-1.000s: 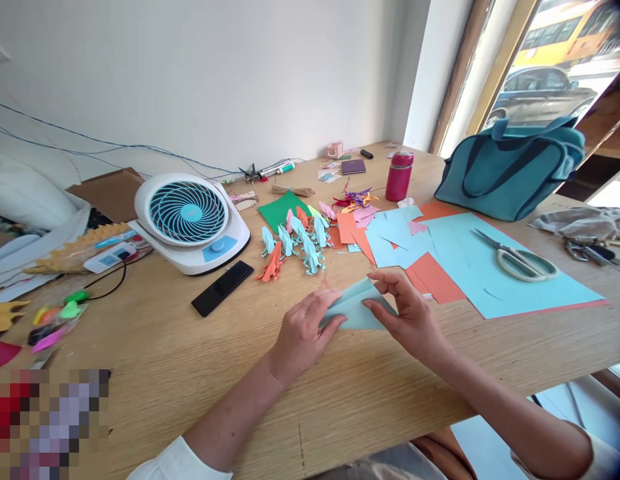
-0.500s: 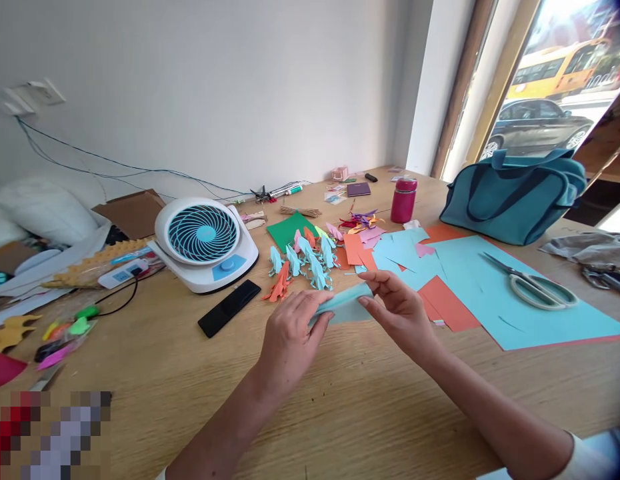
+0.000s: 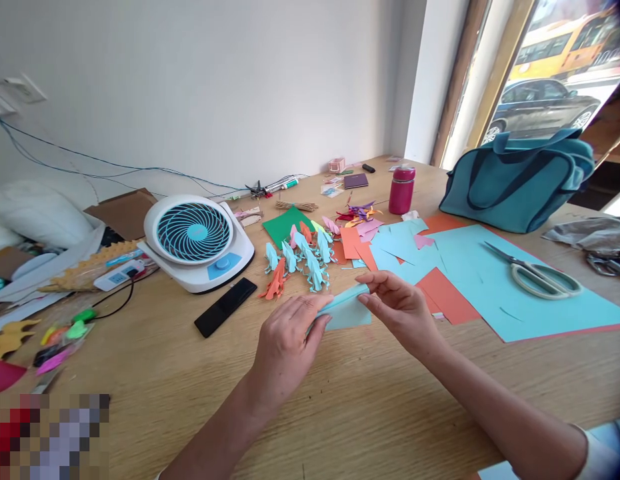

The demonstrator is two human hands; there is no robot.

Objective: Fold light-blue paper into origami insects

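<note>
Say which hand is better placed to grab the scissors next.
Probably the right hand: the scissors lie on its side, farther from the left hand, though both hold light-blue paper.

There are two hands [image 3: 285,337], one held blue paper [image 3: 347,318], one fan [image 3: 194,232], one black phone [image 3: 225,307], one bottle [image 3: 402,192], one bag [image 3: 513,190] and one pair of scissors [image 3: 525,274]. The folded paper figures [image 3: 290,258] are more than five, but they overlap, so the exact number is unclear.

Light-blue paper [image 3: 348,315]: small, plain piece, partly folded.
Far edge: turned into a narrow band, slanting up toward the right.
Paper's ends: pinched in the left hand [image 3: 289,332] and right hand [image 3: 399,310].
</note>
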